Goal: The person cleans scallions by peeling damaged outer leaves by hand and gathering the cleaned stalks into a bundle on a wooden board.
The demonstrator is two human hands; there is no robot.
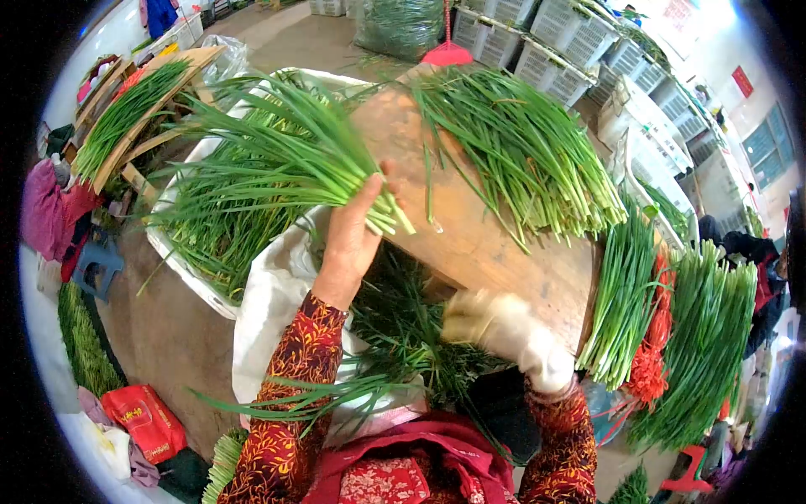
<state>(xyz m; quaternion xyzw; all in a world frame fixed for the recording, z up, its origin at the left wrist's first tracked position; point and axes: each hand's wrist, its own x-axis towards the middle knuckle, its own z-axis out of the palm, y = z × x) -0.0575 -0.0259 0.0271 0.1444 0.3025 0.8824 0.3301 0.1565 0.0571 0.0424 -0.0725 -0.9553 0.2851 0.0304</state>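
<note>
In my left hand [357,231] is a bunch of garlic chives [294,172], gripped near the pale stem ends, the leaves fanning out to the left. My right hand [491,323] wears a whitish glove and is smeared by motion, so its fingers cannot be made out. It is near the lower edge of a wooden board [495,260]. A large pile of chives [525,151] lies across that board. Loose chive leaves [411,328] hang over my lap between my arms. To the right, red ties [653,344] hang between a chive bundle [620,294] and another bundle [701,336].
A white crate [180,244] full of chives stands left of the board, with a white cloth [269,311] against it. A second board [138,109] carries chives at the far left. Stacked plastic crates [567,46], a blue stool [101,265] and a red bag [144,422] surround the area.
</note>
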